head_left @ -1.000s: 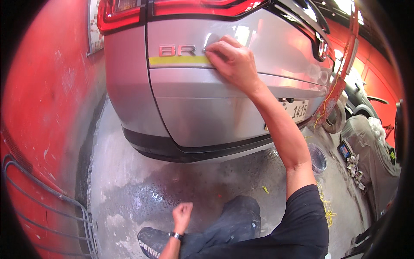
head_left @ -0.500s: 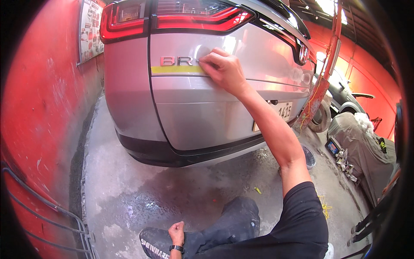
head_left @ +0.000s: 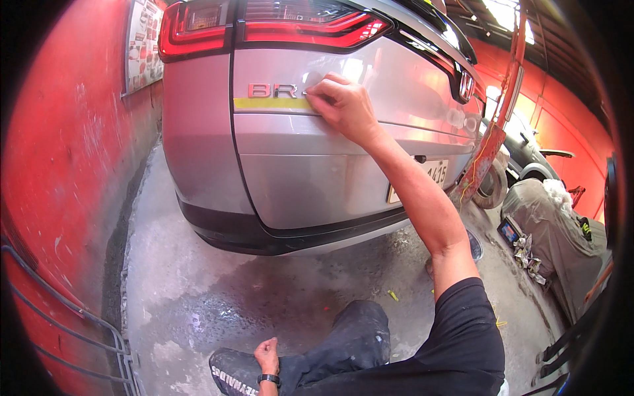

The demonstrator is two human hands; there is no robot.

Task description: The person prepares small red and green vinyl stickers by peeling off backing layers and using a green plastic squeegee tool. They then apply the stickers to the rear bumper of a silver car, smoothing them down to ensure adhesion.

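Observation:
My right hand (head_left: 343,107) reaches up to the silver car's tailgate (head_left: 310,185), its thumb and fingers pinched at the end of a row of chrome emblem letters (head_left: 272,91). The edge of a small chrome emblem piece (head_left: 306,94) shows at the fingertips; the hand covers the rest. Just under the letters runs a straight strip of yellow tape (head_left: 271,103), its right end reaching my fingers. Low in the picture, my left hand (head_left: 267,357) rests by my leg with fingers drawn together. Whatever it may hold is too small to see.
A red tail light (head_left: 310,30) sits above the letters. To the left stands a red wall (head_left: 66,132) with cables (head_left: 66,297). A red post (head_left: 492,138), a tyre (head_left: 492,188) and a grey-covered heap (head_left: 548,228) are at right. The concrete floor (head_left: 178,277) has wet patches.
The view has shifted slightly. My right hand stays pinched at the emblem, and my left hand remains near my leg with its fingers together.

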